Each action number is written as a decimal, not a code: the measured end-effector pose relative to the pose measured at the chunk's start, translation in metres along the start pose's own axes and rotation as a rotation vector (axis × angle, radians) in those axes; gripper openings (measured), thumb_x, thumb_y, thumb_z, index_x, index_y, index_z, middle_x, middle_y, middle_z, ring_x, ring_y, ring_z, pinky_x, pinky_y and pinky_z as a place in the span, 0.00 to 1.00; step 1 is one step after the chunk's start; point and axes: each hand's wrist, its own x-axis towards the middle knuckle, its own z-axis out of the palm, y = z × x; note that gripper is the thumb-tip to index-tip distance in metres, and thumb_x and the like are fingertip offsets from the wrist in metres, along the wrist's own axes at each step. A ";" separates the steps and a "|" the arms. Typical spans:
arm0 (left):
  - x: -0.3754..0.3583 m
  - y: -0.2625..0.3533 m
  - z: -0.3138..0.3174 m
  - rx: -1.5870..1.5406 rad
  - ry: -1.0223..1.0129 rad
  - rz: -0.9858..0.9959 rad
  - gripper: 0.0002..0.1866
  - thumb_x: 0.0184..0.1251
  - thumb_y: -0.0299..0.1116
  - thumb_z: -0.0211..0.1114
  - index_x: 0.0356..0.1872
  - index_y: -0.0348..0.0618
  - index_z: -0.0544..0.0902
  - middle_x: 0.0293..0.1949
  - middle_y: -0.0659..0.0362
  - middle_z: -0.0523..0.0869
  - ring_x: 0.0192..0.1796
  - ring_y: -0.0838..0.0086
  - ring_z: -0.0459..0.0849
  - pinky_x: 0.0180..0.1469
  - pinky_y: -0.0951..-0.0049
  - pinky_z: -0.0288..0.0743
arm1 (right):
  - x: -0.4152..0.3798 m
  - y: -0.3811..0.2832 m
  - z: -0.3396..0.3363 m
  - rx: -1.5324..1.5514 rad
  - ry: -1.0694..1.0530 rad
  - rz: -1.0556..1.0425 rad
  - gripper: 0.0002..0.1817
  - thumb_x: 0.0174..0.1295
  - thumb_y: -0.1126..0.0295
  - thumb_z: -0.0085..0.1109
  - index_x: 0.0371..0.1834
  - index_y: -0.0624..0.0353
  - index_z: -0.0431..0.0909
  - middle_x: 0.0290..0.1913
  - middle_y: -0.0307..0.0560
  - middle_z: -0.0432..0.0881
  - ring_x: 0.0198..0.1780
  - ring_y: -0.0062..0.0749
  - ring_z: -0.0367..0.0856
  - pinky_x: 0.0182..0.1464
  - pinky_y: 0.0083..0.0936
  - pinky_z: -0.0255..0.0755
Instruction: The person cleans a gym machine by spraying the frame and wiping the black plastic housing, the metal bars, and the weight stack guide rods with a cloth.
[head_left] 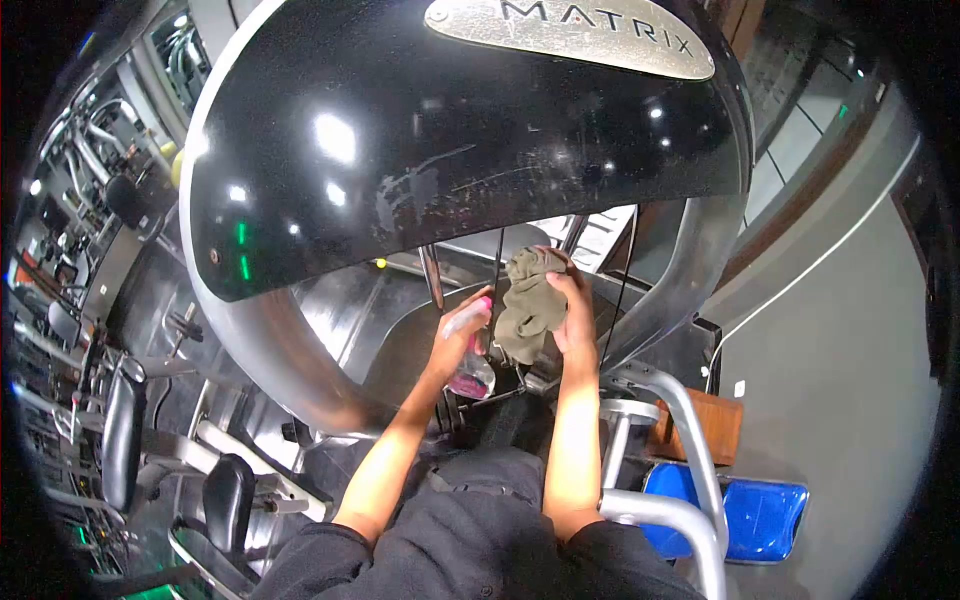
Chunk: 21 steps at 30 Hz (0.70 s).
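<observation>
My left hand (460, 335) is wrapped round a spray bottle (472, 380) with a pink and white head and a clear lower part. Just to its right, my right hand (574, 308) grips a crumpled olive-grey cloth (532, 305), which hangs down from the fingers. Both hands are below the black, scuffed cover (450, 150) of a gym machine, inside its curved metal frame (310, 355). Cloth and bottle are close together but apart.
Thin dark cables and rods run behind my hands. Silver tubing (690, 430), a wooden box (708, 428) and a blue step (765, 520) stand at the right. Gym machines with black pads (228, 500) fill the left side.
</observation>
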 end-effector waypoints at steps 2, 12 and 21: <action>-0.003 0.011 0.000 -0.003 -0.028 0.017 0.27 0.69 0.37 0.65 0.67 0.40 0.75 0.33 0.64 0.81 0.22 0.82 0.76 0.24 0.79 0.71 | -0.009 -0.005 0.001 -0.228 -0.005 -0.136 0.24 0.59 0.63 0.62 0.59 0.60 0.78 0.55 0.46 0.82 0.57 0.33 0.80 0.62 0.31 0.72; -0.068 0.116 0.010 0.240 0.082 0.344 0.15 0.71 0.42 0.66 0.37 0.39 0.77 0.24 0.64 0.75 0.22 0.83 0.74 0.26 0.79 0.69 | -0.041 -0.004 0.094 -1.113 0.048 -0.743 0.27 0.52 0.73 0.73 0.58 0.49 0.80 0.60 0.45 0.82 0.65 0.41 0.77 0.66 0.35 0.71; -0.099 0.147 -0.013 0.239 0.023 0.332 0.14 0.69 0.37 0.66 0.32 0.37 0.75 0.30 0.61 0.74 0.22 0.79 0.76 0.26 0.78 0.70 | 0.009 0.056 0.123 0.480 0.279 -0.106 0.12 0.74 0.62 0.53 0.48 0.60 0.78 0.43 0.43 0.85 0.43 0.32 0.85 0.48 0.31 0.78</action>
